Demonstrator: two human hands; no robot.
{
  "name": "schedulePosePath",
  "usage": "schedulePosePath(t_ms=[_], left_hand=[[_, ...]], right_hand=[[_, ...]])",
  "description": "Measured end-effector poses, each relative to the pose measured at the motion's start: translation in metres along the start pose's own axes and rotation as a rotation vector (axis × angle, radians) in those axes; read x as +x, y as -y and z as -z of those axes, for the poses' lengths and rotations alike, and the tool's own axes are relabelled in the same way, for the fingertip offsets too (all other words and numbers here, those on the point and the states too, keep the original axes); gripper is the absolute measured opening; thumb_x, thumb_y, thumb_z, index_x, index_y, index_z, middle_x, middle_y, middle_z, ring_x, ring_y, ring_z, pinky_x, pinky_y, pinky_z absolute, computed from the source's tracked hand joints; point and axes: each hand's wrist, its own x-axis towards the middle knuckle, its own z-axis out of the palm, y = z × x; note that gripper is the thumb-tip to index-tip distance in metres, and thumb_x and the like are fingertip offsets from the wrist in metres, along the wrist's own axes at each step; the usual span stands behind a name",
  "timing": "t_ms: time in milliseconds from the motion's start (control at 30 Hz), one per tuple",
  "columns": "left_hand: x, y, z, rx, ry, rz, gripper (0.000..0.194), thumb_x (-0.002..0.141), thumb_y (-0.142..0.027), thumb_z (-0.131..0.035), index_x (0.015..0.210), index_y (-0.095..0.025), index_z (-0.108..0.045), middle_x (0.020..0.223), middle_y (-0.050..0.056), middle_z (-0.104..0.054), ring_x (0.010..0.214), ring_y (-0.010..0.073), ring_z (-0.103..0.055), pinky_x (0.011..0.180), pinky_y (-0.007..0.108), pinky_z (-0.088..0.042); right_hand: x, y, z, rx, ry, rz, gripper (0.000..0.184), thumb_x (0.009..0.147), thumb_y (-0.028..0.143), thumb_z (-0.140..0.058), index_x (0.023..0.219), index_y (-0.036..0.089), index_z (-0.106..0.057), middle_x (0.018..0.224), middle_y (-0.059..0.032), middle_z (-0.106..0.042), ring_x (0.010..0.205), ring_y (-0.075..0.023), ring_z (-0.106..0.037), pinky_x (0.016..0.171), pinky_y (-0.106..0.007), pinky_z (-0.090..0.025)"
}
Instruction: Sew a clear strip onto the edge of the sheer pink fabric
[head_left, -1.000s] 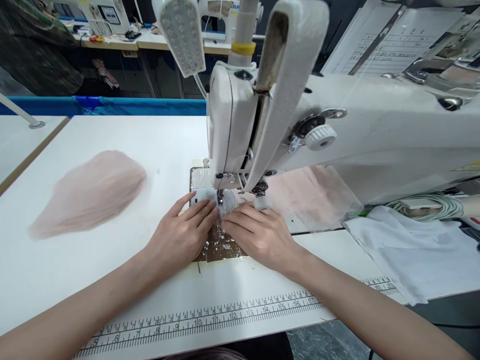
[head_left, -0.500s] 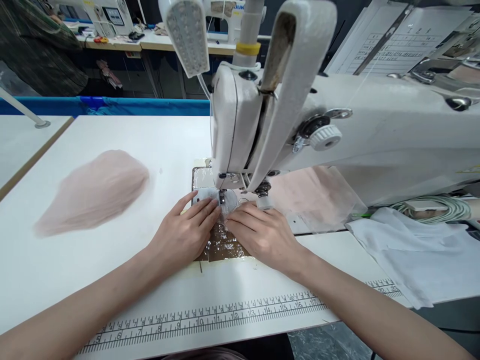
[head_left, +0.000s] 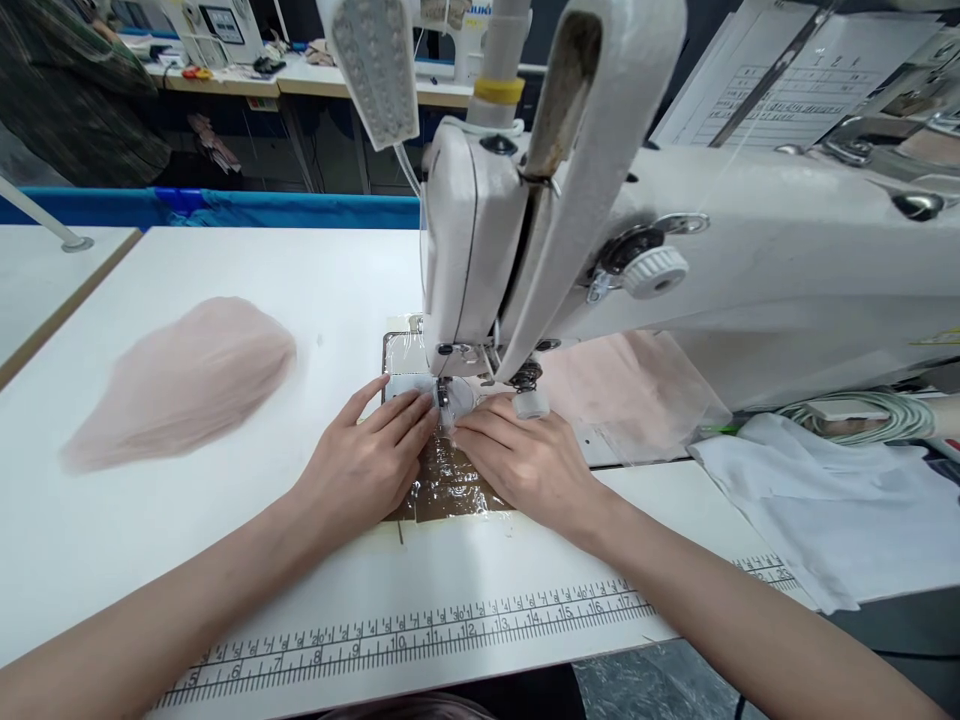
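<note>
The presser foot (head_left: 444, 392) of a white sewing machine (head_left: 457, 240) is down between my two hands. To its left, my left hand (head_left: 371, 455) lies flat, thumb apart from the stretched fingers, fingertips on the plate. My right hand (head_left: 525, 460) is closed just right of the foot, its fingers bunched at the edge of some sheer fabric. What lies under those fingertips is mostly hidden. Sheer pink fabric (head_left: 622, 385) spreads out beneath the machine arm behind that hand. Another sheer pink piece (head_left: 187, 380) rests on the white table to the left.
A printed ruler (head_left: 397, 640) runs along the table's front edge. At the right are white cloth (head_left: 817, 500) and a coil of pale green cord (head_left: 862, 415). Papers (head_left: 795, 80) stand behind the machine. Across the way, a person's dark sleeve (head_left: 82, 100) shows beside other sewing machines.
Both hands stay almost in place beside the presser foot. The whole view has shifted very slightly; the fabric pieces lie as before.
</note>
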Motion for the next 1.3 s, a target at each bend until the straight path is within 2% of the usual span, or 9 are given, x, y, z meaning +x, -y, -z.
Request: schedulePosePath(t_ms=[300,533,900,1100,1300], left_hand=[[0.0013,0.0007,0.0016,0.020,-0.010,0.015,0.037,0.088,-0.013,-0.043,0.120,-0.010,-0.061,0.122,0.009,-0.065,0.111,0.0252,-0.061,0.107,0.053,-0.037],[0.0026,0.0014,0.0009,0.016,-0.029,0.047,0.035,0.090,-0.016,-0.041,0.118,-0.012,-0.062,0.119,0.009,-0.067,0.112,0.0230,-0.062,0.111,0.052,-0.034],[0.0040,0.0050,-0.0023,-0.022,-0.002,0.100,0.037,0.091,-0.019,-0.040,0.120,-0.011,-0.061,0.122,0.009,-0.065,0.113,0.0240,-0.061,0.113,0.053,-0.030],[0.0045,0.0078,-0.0036,-0.037,0.041,0.143,0.039,0.092,-0.021,-0.038,0.122,-0.011,-0.060,0.127,0.008,-0.062,0.121,0.0254,-0.056,0.116,0.053,-0.025],[0.0052,0.0084,-0.0053,-0.051,0.072,0.200,0.040,0.092,-0.023,-0.038,0.126,-0.014,-0.058,0.130,0.008,-0.060,0.126,0.0276,-0.050,0.116,0.054,-0.022]], right_hand=[[0.0020,-0.0006,-0.0030,-0.037,0.026,-0.059,0.020,0.090,0.009,-0.053,0.092,0.019,-0.071,0.089,0.0001,-0.074,0.080,-0.0140,-0.064,0.076,-0.030,-0.047],[-0.0035,0.0050,0.0018,0.054,0.034,-0.089,0.020,0.093,0.024,-0.054,0.101,0.016,-0.071,0.102,-0.0031,-0.072,0.087,-0.0154,-0.064,0.084,-0.033,-0.046],[-0.0043,0.0039,-0.0008,0.035,0.052,-0.088,0.021,0.093,0.026,-0.056,0.101,0.016,-0.071,0.105,-0.0032,-0.072,0.089,-0.0167,-0.064,0.087,-0.035,-0.045],[-0.0016,0.0015,-0.0019,0.001,0.076,-0.077,0.022,0.094,0.026,-0.053,0.102,0.016,-0.071,0.106,-0.0019,-0.071,0.092,-0.0182,-0.064,0.093,-0.037,-0.045],[0.0004,-0.0004,-0.0038,-0.033,0.107,-0.093,0.023,0.095,0.026,-0.051,0.105,0.017,-0.070,0.107,-0.0034,-0.071,0.095,-0.0200,-0.063,0.091,-0.038,-0.046]])
